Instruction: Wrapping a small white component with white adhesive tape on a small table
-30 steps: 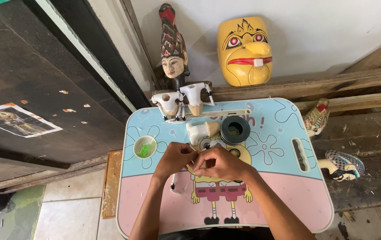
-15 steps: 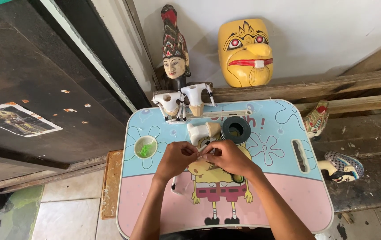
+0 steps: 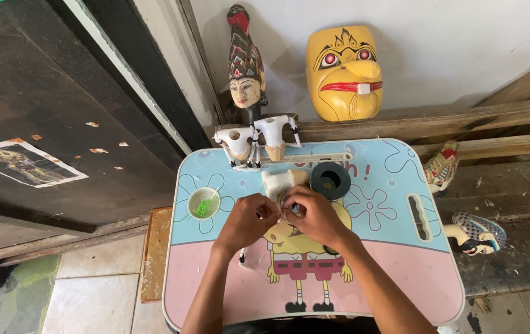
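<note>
A small pale carved piece (image 3: 277,184) lies mid-desk, just beyond the fingertips, beside a black ring (image 3: 330,180). Left hand (image 3: 247,220) and right hand (image 3: 313,215) meet above it, fingers pinched closed on something too small to identify. The cartoon-printed desk (image 3: 401,272) also carries a green-filled cup (image 3: 203,203) and white puppet torsos (image 3: 255,137); a yellow mask (image 3: 344,71) leans behind.

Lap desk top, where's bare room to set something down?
On the lap desk, the pink strip near you is free on both sides of the forearms, also the blue right side around the handle slot. Crowded: the back edge with white puppet bodies, black tape roll, and both hands.
</note>
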